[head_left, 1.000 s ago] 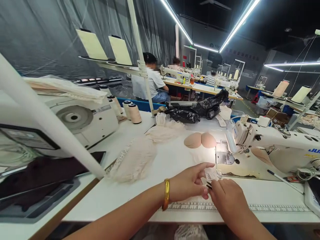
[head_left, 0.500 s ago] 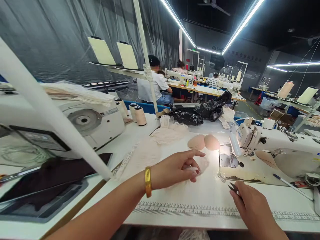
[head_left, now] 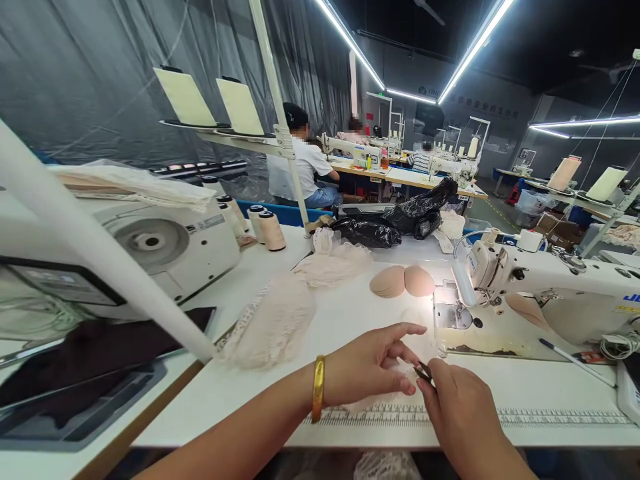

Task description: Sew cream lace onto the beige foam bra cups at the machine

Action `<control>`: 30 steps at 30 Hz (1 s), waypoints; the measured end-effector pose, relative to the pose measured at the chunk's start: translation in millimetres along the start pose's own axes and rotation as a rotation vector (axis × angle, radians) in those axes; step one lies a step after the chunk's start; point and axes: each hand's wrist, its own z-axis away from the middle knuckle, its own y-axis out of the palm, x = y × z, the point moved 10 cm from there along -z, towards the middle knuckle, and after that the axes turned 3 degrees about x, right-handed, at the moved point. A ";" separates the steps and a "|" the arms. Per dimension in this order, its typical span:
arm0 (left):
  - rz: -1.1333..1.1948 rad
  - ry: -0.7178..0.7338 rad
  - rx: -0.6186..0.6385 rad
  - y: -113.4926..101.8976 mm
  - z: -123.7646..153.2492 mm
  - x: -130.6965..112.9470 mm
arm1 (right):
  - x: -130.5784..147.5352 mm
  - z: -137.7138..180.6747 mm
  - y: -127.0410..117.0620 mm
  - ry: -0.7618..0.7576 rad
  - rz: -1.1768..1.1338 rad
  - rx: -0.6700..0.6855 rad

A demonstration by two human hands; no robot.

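Presently we have both hands close together over the white table (head_left: 345, 310), and clockwise places are read from them, with twelve straight ahead. Our left hand (head_left: 373, 367) is clamped on a bit of pale sheer fabric (head_left: 406, 369), pinched between the thumb and the curled fingers, while the index finger stretches out towards two o'clock. Our right hand (head_left: 465, 400) is closed around small dark snips (head_left: 424, 373), whose tips point towards ten o'clock, right beside the left fingertips; whether the blades touch the fabric, we cannot tell. A gold bangle (head_left: 319, 389) circles our left wrist

At six o'clock a printed ruler strip (head_left: 370, 417) runs along the near edge, passing behind our right hand. Near twelve we see two beige cups (head_left: 387, 282) side by side, their edges meeting. At two o'clock stands the sewing machine (head_left: 565, 270), its lamp (head_left: 463, 283) lighting the metal plate (head_left: 450, 316) under the needle. A pen (head_left: 577, 362) lies at three

Between nine and ten we have a spread of pale lace pieces (head_left: 273, 327), and at half past ten a looser pale heap (head_left: 335, 263). Thread cones (head_left: 271, 231) stand upright at ten, and black plastic (head_left: 367, 233) lies crumpled at eleven. Well beyond it, also near eleven, sits a person in a white shirt (head_left: 303, 163)
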 end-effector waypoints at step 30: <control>-0.434 0.263 -0.312 -8.1 -30.5 -73.9 | -79.8 37.7 28.6 0.595 -1.185 0.224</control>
